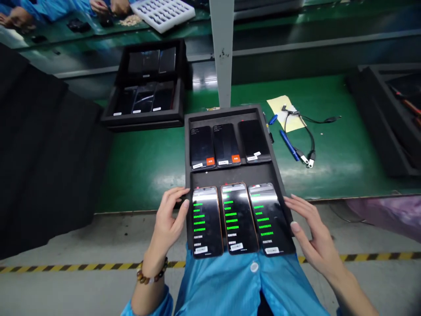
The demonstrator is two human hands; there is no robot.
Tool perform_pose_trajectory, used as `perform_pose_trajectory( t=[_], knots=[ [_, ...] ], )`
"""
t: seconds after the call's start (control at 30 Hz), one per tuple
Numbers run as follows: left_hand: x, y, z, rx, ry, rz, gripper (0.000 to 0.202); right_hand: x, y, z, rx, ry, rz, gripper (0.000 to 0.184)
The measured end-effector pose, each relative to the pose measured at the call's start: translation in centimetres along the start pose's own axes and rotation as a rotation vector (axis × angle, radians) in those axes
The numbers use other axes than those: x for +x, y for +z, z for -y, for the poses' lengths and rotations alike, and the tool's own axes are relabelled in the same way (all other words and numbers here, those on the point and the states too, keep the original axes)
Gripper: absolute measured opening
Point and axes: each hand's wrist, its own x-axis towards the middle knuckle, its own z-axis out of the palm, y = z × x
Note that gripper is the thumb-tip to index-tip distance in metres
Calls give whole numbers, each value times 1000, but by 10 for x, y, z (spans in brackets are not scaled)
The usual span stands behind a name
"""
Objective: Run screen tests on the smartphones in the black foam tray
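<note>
A black foam tray (230, 176) rests partly on the green bench, with its near end over my lap. My left hand (168, 224) grips its left edge, fingers on the far side and thumb along the rim. On the opposite edge, my right hand (312, 235) holds it in a similar way. The near row carries three phones with green text lines lit: a left phone (210, 239), a middle phone (241, 237) and a right phone (276, 239). Three darker phones (201, 145) fill the far row; two show an orange square, and white labels are stuck on them.
Stacked trays of phones (146, 115) stand at the back left, near a grey post (223, 52). Right of my tray lie a blue pen (289, 145), cables (312, 140) and yellow paper (276, 105). Dark trays (378, 123) sit far right. Other people's hands (120, 6) show top left.
</note>
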Motion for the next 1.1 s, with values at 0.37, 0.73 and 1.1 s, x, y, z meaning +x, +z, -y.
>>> perform_pose_trajectory(
  t=[0.37,0.73,1.1],
  knots=[
    [-26,3,-14,187,203,71,32,9,2,-4,-111,-75,127,45],
    [-25,-2,-22,164,253,39,33,6,-8,-3,-77,-230,128,45],
    [-36,-7,-19,86,73,81,42,18,11,39,-107,-454,364,55]
  ],
)
